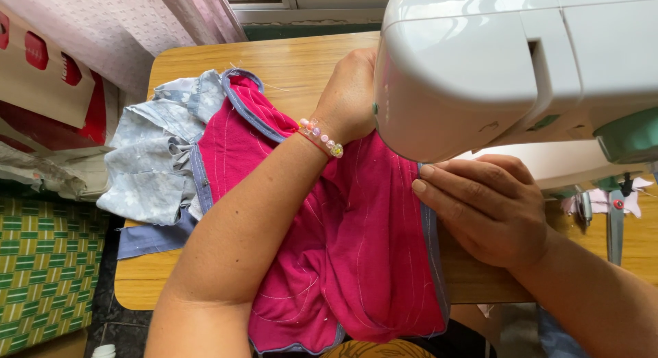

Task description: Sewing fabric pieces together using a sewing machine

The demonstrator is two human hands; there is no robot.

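Flat fingers of the right hand (490,210) press the blue-bound edge of a pink garment (356,262) against the bed of a white sewing machine (493,63), gripping nothing. Beyond it, the left hand (349,97), a beaded bracelet (321,137) at its wrist, rests on the same cloth behind the machine head, its fingers hidden. Pale blue fabric (154,159) trails left across the wooden table (301,63).

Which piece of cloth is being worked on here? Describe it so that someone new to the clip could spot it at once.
Start at the white sewing machine on the wooden table. Spread in front of it, under the left hand and right hand, lies the magenta fabric. Pale stitch lines and blue edging set it apart from the light-blue floral cloth beside it.
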